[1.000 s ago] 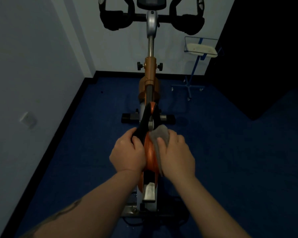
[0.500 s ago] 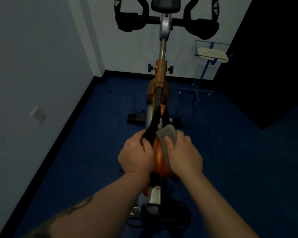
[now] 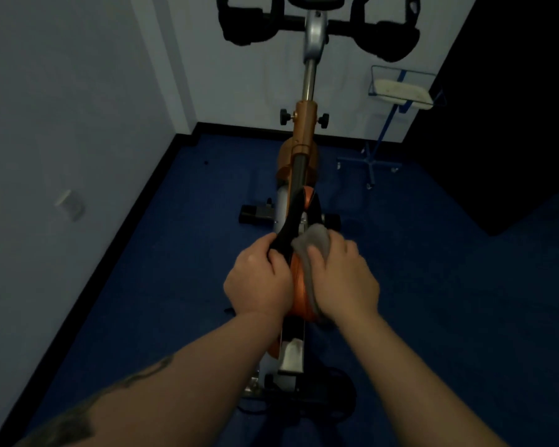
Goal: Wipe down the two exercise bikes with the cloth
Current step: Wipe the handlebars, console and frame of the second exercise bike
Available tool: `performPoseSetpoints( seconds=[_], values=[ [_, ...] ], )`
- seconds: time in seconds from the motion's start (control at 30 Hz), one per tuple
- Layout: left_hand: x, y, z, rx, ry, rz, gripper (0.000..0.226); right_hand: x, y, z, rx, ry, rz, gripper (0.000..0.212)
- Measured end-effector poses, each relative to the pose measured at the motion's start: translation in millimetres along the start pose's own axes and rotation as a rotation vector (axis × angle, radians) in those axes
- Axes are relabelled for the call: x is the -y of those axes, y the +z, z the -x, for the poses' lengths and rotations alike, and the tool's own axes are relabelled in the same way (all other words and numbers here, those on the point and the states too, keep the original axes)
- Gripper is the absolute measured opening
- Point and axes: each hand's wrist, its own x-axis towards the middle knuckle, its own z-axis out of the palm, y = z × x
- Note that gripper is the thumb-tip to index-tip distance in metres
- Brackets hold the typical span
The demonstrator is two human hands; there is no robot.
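An orange and black exercise bike [image 3: 304, 137] stands in front of me, its black handlebars at the top of the view. My left hand [image 3: 257, 282] grips the left side of the black and orange seat [image 3: 299, 285]. My right hand [image 3: 342, 280] presses a grey cloth [image 3: 313, 245] against the seat's right side, fingers curled over the cloth. Only one bike is in view.
A white wall runs along the left with a wall socket [image 3: 68, 204]. A blue wire stand [image 3: 397, 101] with a white pad stands at the back right. A dark partition [image 3: 513, 108] fills the right. The floor [image 3: 449, 301] is blue.
Both hands keep their hold on the seat. The cloth hand has shifted slightly along the seat's right side. My head has drifted, so the bike sits a little further right in view.
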Motion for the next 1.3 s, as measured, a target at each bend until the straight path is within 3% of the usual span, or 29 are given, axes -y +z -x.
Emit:
performPoseSetpoints(
  seconds=[0.07,0.13,0.27,0.33,0.47,0.53,0.7,0.8,0.93,1.1,1.17,1.23,1.3],
  values=[
    [0,-1,1,0.001,-0.002,0.002,0.035,10,-2,-30,0.141,0.089,-0.01,0.053],
    [0,-2,2,0.018,-0.005,0.022,0.034,15,-3,-43,0.174,0.126,-0.055,0.053],
    [1,-1,3,0.019,0.002,0.032,0.035,-7,3,10,-0.029,-0.019,-0.036,0.057],
    [1,-1,2,0.007,0.008,0.04,0.034,-13,2,18,-0.046,-0.055,-0.046,0.062],
    [2,-1,1,0.016,0.006,0.024,0.034,7,-3,-36,0.185,0.103,-0.04,0.054],
    [2,-1,1,0.007,0.003,0.026,0.034,15,-6,-43,0.21,0.114,-0.068,0.054],
    [3,0,1,0.018,0.006,0.03,0.035,4,9,53,-0.099,-0.094,0.156,0.071],
    [1,0,1,0.014,0.006,0.022,0.035,3,7,31,-0.066,-0.042,0.113,0.066],
    [1,-1,2,0.005,0.002,0.018,0.034,11,-7,-24,0.134,0.055,-0.063,0.052],
    [2,0,2,-0.009,-0.003,0.033,0.034,-8,6,44,-0.113,-0.046,-0.051,0.066],
    [1,1,1,-0.01,-0.002,0.028,0.034,-9,7,42,-0.138,-0.046,-0.037,0.067],
    [1,0,1,0.0,-0.006,0.01,0.034,-5,6,12,-0.052,0.019,-0.004,0.06],
    [0,-1,2,-0.006,-0.005,0.003,0.034,3,-2,-27,0.143,0.095,-0.067,0.056]
  ],
)
